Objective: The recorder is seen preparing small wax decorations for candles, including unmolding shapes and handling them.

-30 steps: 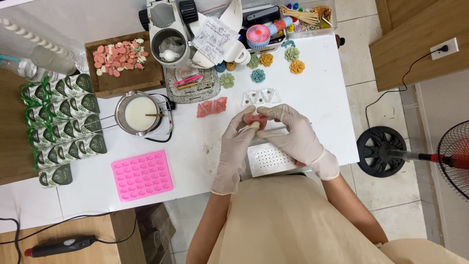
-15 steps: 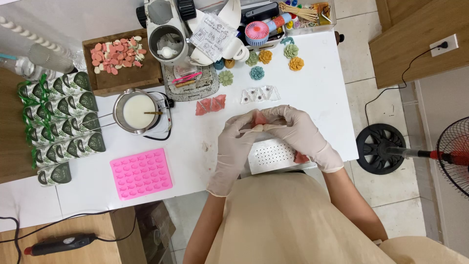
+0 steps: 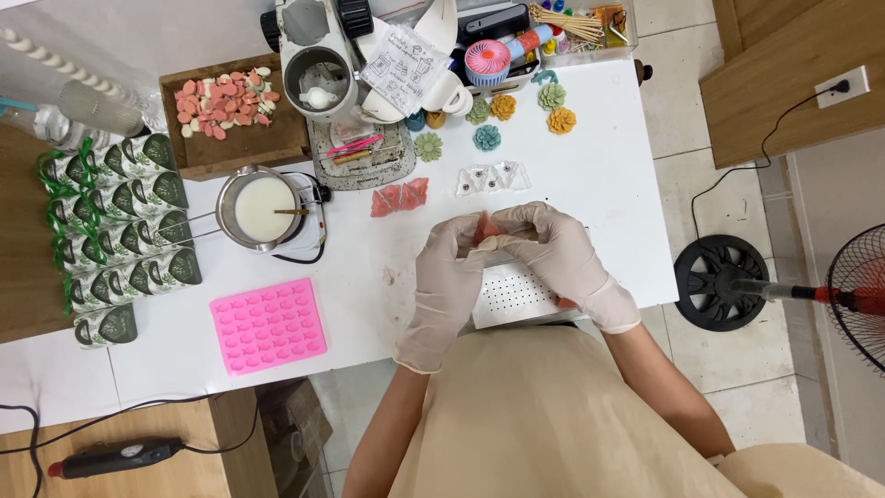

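Both my gloved hands, left hand and right hand, pinch one small pink moulded piece between closed fingers, above the white perforated tray. On the white surface lie one pink silicone mould and six coloured flower-shaped pieces.

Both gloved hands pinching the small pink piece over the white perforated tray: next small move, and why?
Probably lower it onto the perforated tray. Left hand and right hand both pinch the pink piece just above it; similar pink pieces lie farther up the table.
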